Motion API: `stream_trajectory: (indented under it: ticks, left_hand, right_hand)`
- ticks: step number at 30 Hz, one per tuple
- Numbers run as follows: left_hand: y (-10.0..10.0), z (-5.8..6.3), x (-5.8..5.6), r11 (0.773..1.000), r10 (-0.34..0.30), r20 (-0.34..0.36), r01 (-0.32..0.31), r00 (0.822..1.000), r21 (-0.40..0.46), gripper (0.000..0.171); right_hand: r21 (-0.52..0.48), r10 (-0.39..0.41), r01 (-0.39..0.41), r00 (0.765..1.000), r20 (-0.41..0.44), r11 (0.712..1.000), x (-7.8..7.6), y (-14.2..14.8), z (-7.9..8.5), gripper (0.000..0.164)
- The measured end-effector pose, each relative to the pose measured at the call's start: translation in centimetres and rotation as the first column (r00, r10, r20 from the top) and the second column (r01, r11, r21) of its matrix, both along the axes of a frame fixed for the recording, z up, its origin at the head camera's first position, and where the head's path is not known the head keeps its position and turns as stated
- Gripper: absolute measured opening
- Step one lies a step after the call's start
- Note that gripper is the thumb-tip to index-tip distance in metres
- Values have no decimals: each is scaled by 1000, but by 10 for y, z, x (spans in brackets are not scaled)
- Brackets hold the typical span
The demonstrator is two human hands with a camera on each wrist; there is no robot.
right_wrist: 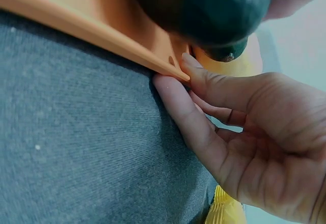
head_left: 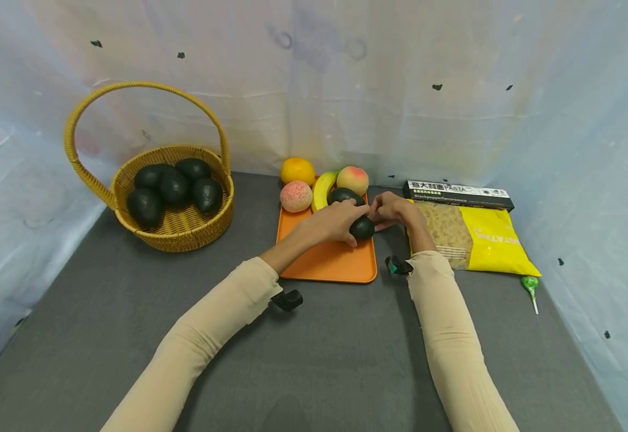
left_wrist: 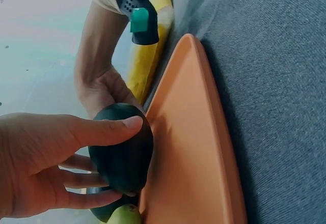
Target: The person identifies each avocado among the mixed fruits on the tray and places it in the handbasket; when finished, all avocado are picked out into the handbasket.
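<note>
An avocado [head_left: 362, 228] is in my left hand [head_left: 335, 221], thumb on one side and fingers around the other, over an orange tray [head_left: 327, 264]. In the left wrist view the thumb lies along the dark skin of the same avocado [left_wrist: 122, 155]. My right hand [head_left: 392, 210] pinches the tray's right rim between thumb and forefinger, as the right wrist view shows of this hand [right_wrist: 254, 132]. A second avocado [head_left: 344, 195] lies on the tray, beside a banana [head_left: 322, 191]. Two peaches, one pink [head_left: 296, 197] and one paler [head_left: 353, 180], flank the banana.
An orange fruit [head_left: 298, 171] is at the tray's back left. To the left stands a handled wicker basket [head_left: 184, 243] holding several avocados [head_left: 173, 187]. On the right are a yellow pasta bag [head_left: 500, 243], a black pasta box [head_left: 460, 195] and a green lollipop [head_left: 530, 284].
</note>
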State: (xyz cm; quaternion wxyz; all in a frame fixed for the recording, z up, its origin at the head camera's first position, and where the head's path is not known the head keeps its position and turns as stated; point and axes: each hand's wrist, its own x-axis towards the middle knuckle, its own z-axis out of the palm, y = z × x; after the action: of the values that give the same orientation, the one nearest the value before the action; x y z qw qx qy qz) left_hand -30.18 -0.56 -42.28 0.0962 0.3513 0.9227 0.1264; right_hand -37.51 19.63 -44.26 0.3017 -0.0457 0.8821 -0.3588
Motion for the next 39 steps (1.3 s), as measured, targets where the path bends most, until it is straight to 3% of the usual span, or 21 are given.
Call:
stream_trajectory:
  ticks: [5,11,23,39]
  left_hand:
    - [-3,5,2,1000,14,5,-15,1000,8,71]
    - [-4,15,5,999,18,3,-18,1000,31,76]
    - [-16,42,10,996,56,-24,-54,998,74,65]
    - [-35,79,19,988,134,-13,-132,991,86,81]
  right_hand:
    - [-16,-4,4,1000,-2,1000,-1,0,-2,5]
    - [-9,-18,18,1000,-6,1000,-1,2,-2,8]
    - [-82,-58,64,996,73,995,0,1,-1,14]
    - [-100,-95,103,992,81,990,2,1,-1,29]
